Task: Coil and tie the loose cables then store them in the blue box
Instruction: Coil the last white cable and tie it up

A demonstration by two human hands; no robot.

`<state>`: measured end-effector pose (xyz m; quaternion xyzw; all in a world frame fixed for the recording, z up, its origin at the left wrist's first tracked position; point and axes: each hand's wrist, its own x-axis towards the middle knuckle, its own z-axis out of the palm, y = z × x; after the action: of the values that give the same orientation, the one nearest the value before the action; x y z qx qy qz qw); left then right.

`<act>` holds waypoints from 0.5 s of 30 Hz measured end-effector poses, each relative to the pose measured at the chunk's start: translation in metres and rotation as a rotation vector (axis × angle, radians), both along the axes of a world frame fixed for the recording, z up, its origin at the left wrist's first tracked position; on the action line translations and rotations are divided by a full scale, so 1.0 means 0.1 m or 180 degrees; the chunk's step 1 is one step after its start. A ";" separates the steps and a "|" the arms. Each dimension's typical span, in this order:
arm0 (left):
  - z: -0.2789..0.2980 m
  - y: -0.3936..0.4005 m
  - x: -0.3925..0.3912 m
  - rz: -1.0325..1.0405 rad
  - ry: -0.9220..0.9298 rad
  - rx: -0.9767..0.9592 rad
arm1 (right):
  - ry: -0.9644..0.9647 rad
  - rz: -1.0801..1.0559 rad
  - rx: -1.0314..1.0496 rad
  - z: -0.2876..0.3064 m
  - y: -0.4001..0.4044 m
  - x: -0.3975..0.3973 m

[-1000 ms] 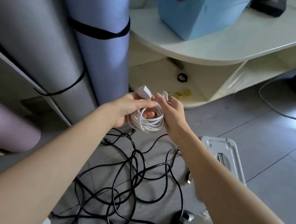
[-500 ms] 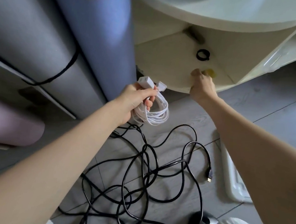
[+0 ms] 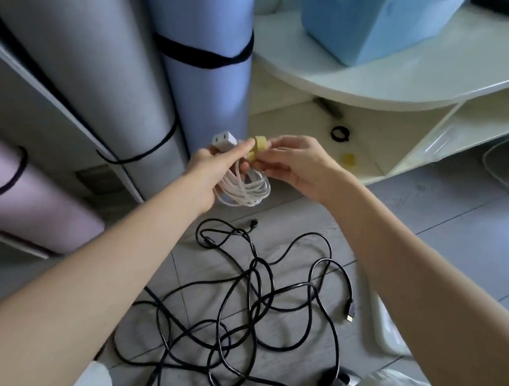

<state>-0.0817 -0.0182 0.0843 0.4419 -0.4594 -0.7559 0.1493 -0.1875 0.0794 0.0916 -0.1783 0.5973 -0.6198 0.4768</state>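
My left hand [image 3: 207, 173] grips a coiled white cable [image 3: 244, 188], whose white plug [image 3: 224, 139] sticks up above my fingers. My right hand [image 3: 295, 164] pinches a yellow strap tie [image 3: 257, 148] right against the top of the coil. On the floor below lies a loose, tangled black cable [image 3: 245, 301] with a connector end [image 3: 350, 315] at the right. The blue box [image 3: 376, 17] stands on the white shelf top [image 3: 424, 76] at the upper right, away from both hands.
The lower shelf [image 3: 292, 113] holds a black ring tie [image 3: 340, 133] and another yellow tie [image 3: 348, 158]. Rolled mats [image 3: 204, 24] with black straps lean at the left. A white tray-like object [image 3: 386, 333] lies on the floor at the right. A thin cable [image 3: 501, 180] runs across the tiles.
My right hand left the coil, reached to the lower shelf, and came back holding a yellow tie against the white coil. My left hand kept hold of the coil.
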 end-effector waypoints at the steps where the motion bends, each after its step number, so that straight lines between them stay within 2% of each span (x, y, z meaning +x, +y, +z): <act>1: 0.13 0.00 0.07 -0.0025 0.0100 -0.0010 | 0.0118 0.0055 0.0052 0.15 0.02 0.07; 6: 0.76 0.08 0.49 -0.0555 0.0206 -0.0722 | 0.0659 -0.0036 0.0200 0.87 0.17 0.41; 12: 1.42 0.31 1.01 -0.1364 0.0404 -0.1464 | 0.0458 -0.0001 -0.0176 1.68 0.44 0.83; 15: 1.57 0.36 1.24 -0.1481 0.0490 -0.1423 | 0.0907 0.0142 0.0044 1.93 0.59 0.99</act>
<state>0.0423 0.0176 0.2416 0.2230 -0.6899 -0.6814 0.1002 -0.0887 0.1385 0.2841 -0.2745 0.6591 -0.5733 0.4021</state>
